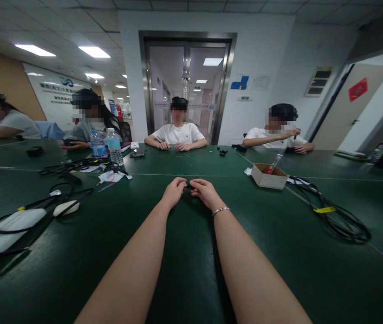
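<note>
Both my arms reach forward over the dark green table (pixel 191 252). Between my hands is a small black object (pixel 188 186), mostly covered by the fingers, so its kind cannot be made out. My left hand (pixel 174 191) is closed on its left end, with thumb and fingers pinched together. From the other side my right hand (pixel 205 192) pinches the same piece, fingers curled. A silver bracelet (pixel 221 211) circles my right wrist.
A small open box (pixel 270 176) holding a red-and-clear tube stands ahead right, near coiled black cables (pixel 340 220). To the left lie more cables (pixel 66 198), a white mouse (pixel 66 208), scraps and two water bottles (pixel 114 146). Several people sit across the table.
</note>
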Demonstrator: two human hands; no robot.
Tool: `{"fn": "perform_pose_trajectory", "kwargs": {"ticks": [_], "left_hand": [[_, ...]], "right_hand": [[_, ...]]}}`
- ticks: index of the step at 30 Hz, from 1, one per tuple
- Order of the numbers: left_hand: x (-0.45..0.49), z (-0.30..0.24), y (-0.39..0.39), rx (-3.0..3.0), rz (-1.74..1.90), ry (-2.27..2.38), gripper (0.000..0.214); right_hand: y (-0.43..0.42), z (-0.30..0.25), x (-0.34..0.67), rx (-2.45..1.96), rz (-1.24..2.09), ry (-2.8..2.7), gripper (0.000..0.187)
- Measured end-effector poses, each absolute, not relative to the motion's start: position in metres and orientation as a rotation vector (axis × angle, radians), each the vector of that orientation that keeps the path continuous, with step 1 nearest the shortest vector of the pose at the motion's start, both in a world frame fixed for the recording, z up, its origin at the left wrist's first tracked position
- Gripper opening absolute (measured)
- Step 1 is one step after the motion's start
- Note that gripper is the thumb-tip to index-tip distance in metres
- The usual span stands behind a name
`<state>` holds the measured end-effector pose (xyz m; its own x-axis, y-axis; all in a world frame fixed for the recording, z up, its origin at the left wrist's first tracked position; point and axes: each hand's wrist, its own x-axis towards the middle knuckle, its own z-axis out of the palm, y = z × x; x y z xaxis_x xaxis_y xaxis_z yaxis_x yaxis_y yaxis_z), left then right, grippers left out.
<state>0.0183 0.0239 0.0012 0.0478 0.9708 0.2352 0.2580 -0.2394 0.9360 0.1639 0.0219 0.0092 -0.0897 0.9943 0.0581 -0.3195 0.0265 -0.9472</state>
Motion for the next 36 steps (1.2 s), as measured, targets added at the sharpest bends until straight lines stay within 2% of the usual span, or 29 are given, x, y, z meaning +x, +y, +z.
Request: {"fn": "perform_pose_trajectory", "kwargs": {"ticks": [10,14,19,23,27,36], "left_hand": [[0.0174,-0.0016,0.0275,1.606,1.214,1.265,0.028],[0.0177,-0.0011,0.0269,1.602,1.246,1.263,0.023],[0.0174,-0.001,0.0262,1.636,1.234,1.279,0.031],[0.0179,-0.001,0.0262,1.61,1.27,1.275,0.023],[0.0182,-0.0019,0.0268,1.591,1.228,1.26,0.028],[0.02,0.0017,0.0232,1.595,1.26,1.237,0.022]], "right_hand": [[0.0216,0.0095,0.1646,-0.871,1.379,-1.063,0.018],[0.0208,0.0106,0.1642,-0.886,1.38,-1.056,0.017],[0.0197,0.0118,0.1638,-0.881,1.38,-1.055,0.015],[0.0207,0.0109,0.1642,-0.886,1.382,-1.058,0.014],[0.022,0.0094,0.1648,-0.889,1.372,-1.064,0.017],[0.0224,0.0089,0.1647,-0.871,1.388,-1.063,0.018]]}}
